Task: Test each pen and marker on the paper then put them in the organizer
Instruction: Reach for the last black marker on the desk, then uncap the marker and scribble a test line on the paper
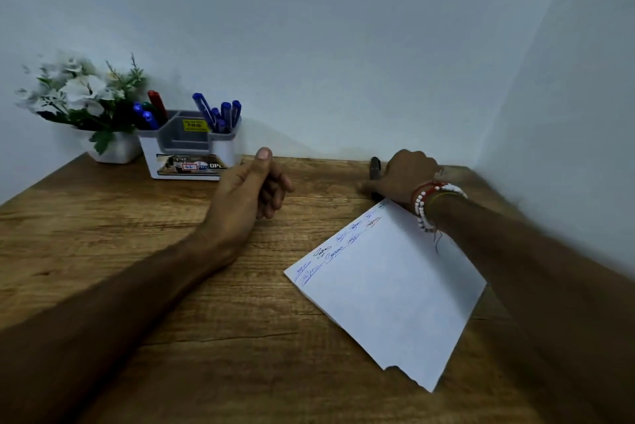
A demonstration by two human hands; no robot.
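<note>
A white sheet of paper (388, 282) lies tilted on the wooden desk (137, 251), with blue and dark scribbles along its upper left edge. The white and grey organizer (192, 152) stands at the back left. Its right cup holds several blue pens (223, 114), and its left cup holds red, green and blue markers (151, 111). A black marker (375, 165) lies at the far edge near the wall. My right hand (407, 178) is down over it, fingers closed around its middle. My left hand (252, 190) hovers in front of the organizer, fingers curled, thumb up, holding nothing.
A white pot of artificial white flowers (86, 97) stands left of the organizer against the wall. Walls close the desk at the back and on the right. A beaded bracelet (433, 203) is on my right wrist.
</note>
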